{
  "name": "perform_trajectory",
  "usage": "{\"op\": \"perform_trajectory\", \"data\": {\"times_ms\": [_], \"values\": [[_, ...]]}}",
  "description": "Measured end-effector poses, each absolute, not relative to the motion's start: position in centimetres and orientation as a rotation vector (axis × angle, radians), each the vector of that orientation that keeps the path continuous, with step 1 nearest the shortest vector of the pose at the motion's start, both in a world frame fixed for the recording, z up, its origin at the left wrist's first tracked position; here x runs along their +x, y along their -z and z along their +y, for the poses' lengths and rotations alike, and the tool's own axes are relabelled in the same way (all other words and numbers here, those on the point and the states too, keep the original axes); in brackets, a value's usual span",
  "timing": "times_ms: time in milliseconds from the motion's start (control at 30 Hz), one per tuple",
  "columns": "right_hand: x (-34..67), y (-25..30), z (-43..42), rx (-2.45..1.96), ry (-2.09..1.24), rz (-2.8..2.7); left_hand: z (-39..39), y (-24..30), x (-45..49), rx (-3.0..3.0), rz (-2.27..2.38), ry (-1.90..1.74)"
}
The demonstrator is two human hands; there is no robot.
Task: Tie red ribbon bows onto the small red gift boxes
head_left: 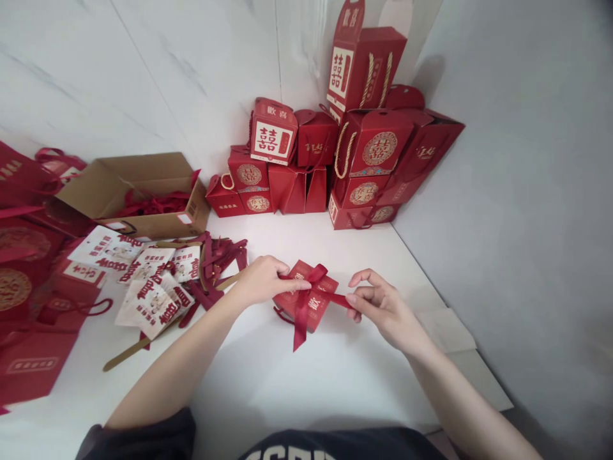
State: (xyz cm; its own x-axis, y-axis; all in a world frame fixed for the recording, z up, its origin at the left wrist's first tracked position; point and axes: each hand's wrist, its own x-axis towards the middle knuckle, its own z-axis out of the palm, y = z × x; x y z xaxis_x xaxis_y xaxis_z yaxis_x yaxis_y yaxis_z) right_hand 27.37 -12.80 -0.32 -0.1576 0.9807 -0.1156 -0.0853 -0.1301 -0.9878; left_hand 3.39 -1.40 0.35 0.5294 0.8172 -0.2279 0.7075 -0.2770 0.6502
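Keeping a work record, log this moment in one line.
Left hand: holding red ribbon bow on red box | Right hand: pinching ribbon end | Rest: cardboard carton, stacked red gift boxes

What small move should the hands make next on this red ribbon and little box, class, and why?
Probably the right hand should draw the ribbon end gently outward to snug the bow. Its fingers already pinch that end, while the left hand steadies the small red box, so a slight pull seems a sensible way to firm up the bow without shifting the box.
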Motion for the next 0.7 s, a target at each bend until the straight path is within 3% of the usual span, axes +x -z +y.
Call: {"op": "perform_trajectory", "data": {"times_ms": [300,500,700], "values": [[28.6,2.3,-12.7,-1.227,-1.689,-1.405,-1.8,-1.2,3.6,2.083,1.24,-0.25],[30.2,-1.8,-9.1,-1.47,-1.203,-1.782,-2.1,-3.4,3.1,2.015,1.082,-0.096],[27.2,-1.5,-5.8,-1.184,-1.244,-1.822,-2.3,-4.3,2.8,1.975,0.985,-0.123]]}}
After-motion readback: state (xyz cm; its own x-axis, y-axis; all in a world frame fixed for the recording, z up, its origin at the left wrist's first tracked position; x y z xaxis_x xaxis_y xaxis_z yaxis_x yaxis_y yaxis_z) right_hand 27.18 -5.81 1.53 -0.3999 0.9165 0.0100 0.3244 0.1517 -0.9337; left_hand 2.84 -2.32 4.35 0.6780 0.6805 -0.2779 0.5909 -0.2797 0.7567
